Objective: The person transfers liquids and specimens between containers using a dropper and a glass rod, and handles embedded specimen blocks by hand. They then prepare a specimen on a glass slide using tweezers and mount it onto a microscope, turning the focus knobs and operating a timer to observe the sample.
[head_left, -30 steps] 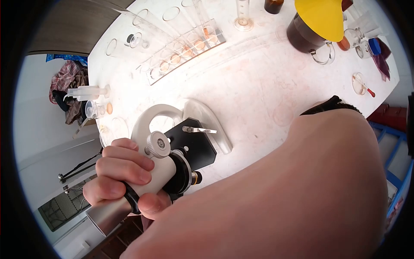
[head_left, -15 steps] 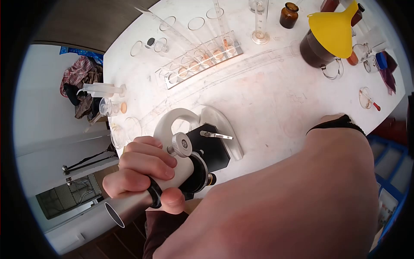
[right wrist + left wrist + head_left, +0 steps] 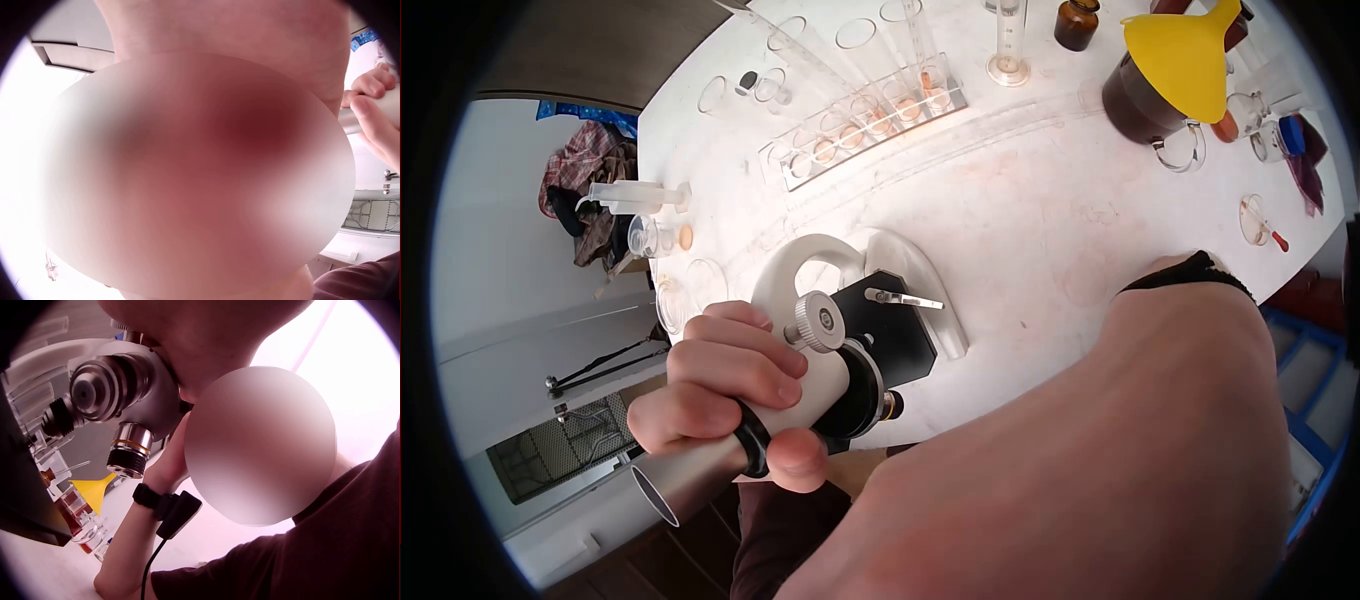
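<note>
Left fingers point(image 3: 735, 372) curl round the tube point(image 3: 700, 470) of the microscope point(image 3: 825, 375), at the near left of the counter point(image 3: 1030, 240); the right fingers cannot be made out. A steady, light hold, clear of the focus knob point(image 3: 818, 320), should serve best

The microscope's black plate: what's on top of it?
In the head view, a metal clip shows on the black plate. A round black lens mount hides part of the plate, so whatever lies there can't be seen.
</note>
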`<state>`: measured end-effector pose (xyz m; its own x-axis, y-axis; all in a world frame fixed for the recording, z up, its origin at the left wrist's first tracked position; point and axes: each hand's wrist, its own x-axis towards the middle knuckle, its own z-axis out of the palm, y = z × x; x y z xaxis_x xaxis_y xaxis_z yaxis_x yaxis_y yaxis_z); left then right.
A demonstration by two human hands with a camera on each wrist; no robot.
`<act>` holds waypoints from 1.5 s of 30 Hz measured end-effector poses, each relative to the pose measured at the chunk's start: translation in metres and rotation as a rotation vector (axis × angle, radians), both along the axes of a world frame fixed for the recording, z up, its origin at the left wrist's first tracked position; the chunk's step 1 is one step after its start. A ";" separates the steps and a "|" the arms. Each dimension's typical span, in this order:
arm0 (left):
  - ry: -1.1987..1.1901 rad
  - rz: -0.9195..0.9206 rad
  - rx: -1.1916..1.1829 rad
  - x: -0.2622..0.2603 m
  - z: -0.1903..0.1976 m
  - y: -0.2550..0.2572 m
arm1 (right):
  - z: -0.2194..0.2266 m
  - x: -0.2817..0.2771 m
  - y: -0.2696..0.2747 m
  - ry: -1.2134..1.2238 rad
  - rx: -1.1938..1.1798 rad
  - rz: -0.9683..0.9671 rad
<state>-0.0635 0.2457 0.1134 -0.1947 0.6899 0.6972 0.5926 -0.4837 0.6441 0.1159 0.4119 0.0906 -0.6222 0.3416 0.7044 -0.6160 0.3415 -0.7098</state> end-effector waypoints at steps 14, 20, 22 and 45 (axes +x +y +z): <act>0.005 0.034 0.020 0.006 -0.004 0.001 | -0.003 0.033 0.002 -0.116 -0.003 -0.101; -0.062 0.172 0.086 0.018 -0.009 0.006 | 0.001 0.029 0.005 -0.106 0.025 -0.106; -0.037 0.137 0.047 0.015 -0.008 0.004 | 0.000 0.028 0.004 -0.107 0.024 -0.102; -0.181 0.006 -0.286 0.003 0.011 -0.006 | 0.058 -0.059 -0.011 -0.003 0.279 0.077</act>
<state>-0.0603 0.2394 0.1249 -0.3022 0.8510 0.4296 0.4580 -0.2656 0.8483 0.0566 0.4009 0.1487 -0.6411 0.0869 0.7625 -0.6454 0.4765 -0.5970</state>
